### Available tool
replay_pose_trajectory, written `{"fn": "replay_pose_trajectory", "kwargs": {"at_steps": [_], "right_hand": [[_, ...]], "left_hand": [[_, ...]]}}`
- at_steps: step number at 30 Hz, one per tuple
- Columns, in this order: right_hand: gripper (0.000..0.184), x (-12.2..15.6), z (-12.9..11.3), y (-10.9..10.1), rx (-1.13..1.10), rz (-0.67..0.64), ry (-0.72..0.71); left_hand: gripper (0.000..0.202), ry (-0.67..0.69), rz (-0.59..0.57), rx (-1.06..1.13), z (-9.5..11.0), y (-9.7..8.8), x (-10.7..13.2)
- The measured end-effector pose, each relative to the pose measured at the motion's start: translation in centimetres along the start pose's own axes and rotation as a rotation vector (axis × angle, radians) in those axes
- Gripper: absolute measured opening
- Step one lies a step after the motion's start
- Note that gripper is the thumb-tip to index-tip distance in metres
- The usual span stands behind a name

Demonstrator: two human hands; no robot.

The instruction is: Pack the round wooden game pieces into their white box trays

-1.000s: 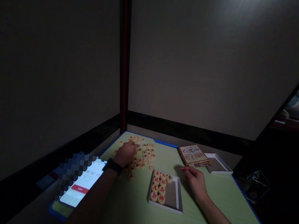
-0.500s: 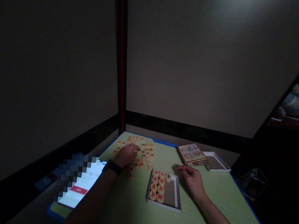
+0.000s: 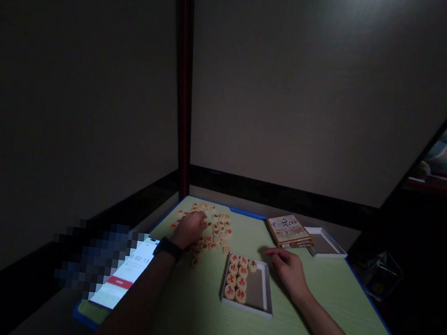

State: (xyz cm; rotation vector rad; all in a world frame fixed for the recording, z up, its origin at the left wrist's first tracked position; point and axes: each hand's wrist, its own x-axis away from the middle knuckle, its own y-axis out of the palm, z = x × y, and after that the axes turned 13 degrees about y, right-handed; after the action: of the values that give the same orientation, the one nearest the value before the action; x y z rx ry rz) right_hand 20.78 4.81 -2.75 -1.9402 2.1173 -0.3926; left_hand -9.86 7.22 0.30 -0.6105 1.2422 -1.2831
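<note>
Loose Chinese chess pieces (image 3: 221, 227), round and pale with red or dark characters, lie scattered at the table's far left. Over them is my left hand (image 3: 190, 229), its fingers bent inward and pressed together; the fingertips are partly hidden, and what they hold, if anything, does not show. Beside the box tray (image 3: 257, 312), my right hand (image 3: 287, 271) rests on the table with its index finger stretched out and nothing in it. Two full columns of red pieces (image 3: 241, 284) fill the tray's left side, and one dark-marked piece (image 3: 252, 266) starts a third column.
At the back right, a printed game box (image 3: 288, 231) leans by a second shallow tray or lid (image 3: 327, 243). A lit phone (image 3: 125, 275) with a timer lies at the table's left edge. A wall (image 3: 291, 99) rises behind the green table (image 3: 202, 320).
My left hand has shifted slightly over the loose pieces, and its fingers look more drawn in. My right hand and the pieces in the tray stay as they were.
</note>
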Motion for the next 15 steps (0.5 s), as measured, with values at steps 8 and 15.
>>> {"fn": "replay_pose_trajectory", "kwargs": {"at_steps": [8,15], "right_hand": [[0.034,-0.42,0.68,-0.04,0.034,-0.027,-0.040],[0.033,-0.52,1.01,0.10,0.004,-0.035,-0.028]], "left_hand": [[0.029,0.122,0.141,0.033,-0.32,0.47,-0.59],[0.025,0.123,0.056,0.019,0.08,0.08,-0.39]]}}
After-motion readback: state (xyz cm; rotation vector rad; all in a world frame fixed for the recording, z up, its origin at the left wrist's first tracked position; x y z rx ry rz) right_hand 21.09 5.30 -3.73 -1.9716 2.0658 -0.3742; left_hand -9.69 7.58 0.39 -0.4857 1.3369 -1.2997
